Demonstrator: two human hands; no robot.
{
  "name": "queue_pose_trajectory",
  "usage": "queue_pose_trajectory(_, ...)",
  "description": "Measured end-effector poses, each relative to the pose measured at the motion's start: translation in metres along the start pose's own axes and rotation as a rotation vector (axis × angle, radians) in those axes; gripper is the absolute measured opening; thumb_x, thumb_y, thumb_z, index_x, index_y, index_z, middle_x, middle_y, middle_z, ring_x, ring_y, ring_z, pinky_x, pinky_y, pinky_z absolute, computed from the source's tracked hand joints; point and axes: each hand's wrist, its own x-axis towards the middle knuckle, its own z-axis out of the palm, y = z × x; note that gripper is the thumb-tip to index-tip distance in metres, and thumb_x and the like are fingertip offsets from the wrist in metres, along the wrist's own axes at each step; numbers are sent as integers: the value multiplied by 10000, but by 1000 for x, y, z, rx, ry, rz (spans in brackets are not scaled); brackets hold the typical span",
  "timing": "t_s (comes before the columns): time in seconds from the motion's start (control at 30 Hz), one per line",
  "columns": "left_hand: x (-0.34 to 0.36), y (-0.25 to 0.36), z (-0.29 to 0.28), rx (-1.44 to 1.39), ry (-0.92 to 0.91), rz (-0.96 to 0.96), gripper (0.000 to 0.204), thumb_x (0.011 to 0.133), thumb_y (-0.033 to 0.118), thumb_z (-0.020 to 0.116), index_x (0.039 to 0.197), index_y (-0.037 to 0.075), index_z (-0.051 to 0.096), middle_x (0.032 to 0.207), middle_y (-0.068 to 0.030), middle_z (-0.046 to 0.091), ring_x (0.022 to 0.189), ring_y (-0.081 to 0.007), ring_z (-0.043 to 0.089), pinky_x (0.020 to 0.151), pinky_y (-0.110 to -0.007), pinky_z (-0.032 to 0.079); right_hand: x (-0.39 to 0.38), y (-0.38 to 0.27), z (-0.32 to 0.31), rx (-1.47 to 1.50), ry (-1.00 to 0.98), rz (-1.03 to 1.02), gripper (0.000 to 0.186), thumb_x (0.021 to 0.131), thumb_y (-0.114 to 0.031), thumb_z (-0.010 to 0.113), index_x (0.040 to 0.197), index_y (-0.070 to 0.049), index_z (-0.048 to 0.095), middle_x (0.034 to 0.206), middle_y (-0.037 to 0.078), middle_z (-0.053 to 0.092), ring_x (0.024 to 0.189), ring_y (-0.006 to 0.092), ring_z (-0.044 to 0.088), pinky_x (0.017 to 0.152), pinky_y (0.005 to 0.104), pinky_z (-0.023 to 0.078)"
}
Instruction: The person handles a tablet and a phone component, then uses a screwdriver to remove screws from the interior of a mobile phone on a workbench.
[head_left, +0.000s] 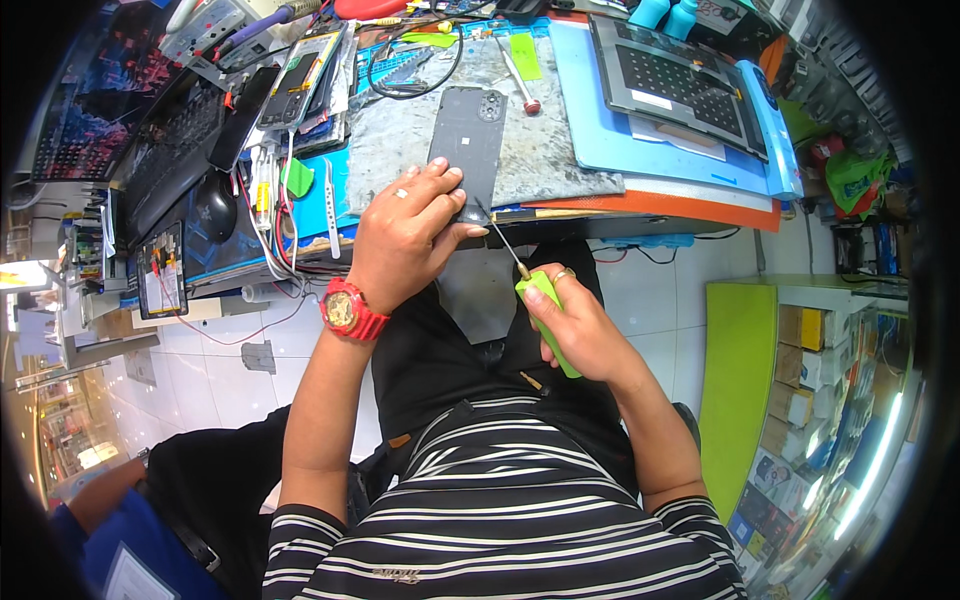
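Observation:
A dark grey smartphone [468, 135] lies back up on the mat, its camera cluster at the far right corner and its near end at the bench edge. My left hand [415, 215] wears a red watch and presses its fingers over the phone's near left part, thumb by the near end. My right hand [580, 325] is wrapped round the green handle of a thin metal pry tool [512, 248]. Its slim shaft points up and left, with the tip at the phone's near right corner. Whether the tip is under the phone's back I cannot tell.
The worn grey mat [550, 150] carries a screwdriver [518, 80] and a black cable [415, 92]. To the right lies a tablet-like panel [680, 90] on a blue folder [600, 140]. Left are a disassembled phone [300, 80], a mouse [213, 213] and a keyboard [180, 140]. Another person [180, 500] sits at lower left.

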Motion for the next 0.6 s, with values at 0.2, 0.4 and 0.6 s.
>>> queue_pose_trajectory(0.2,0,0,-1,-8,-12,-8,355,809,246,891,1028,13,739,1246,-138,746,1277,-354,677,1092,-507,539,4,1,1,22,-4,-13,528,1110,-427,541,1312,60,512,787,61,580,550,124,611,478,287,505)
queue_pose_trajectory(0.4,0,0,0,0,4,-2,377,805,286,883,1025,5,761,1216,-137,754,1247,-348,690,1068,-499,549,8,2,0,32,0,-22,496,1111,-426,539,1286,38,522,783,56,572,547,125,606,472,288,500)
queue_pose_trajectory(0.6,0,0,0,0,6,-4,373,806,284,884,1025,10,757,1221,-136,752,1248,-347,690,1064,-498,551,11,-1,0,44,1,-23,473,1111,-427,542,1269,19,528,788,49,562,536,122,597,460,285,490)
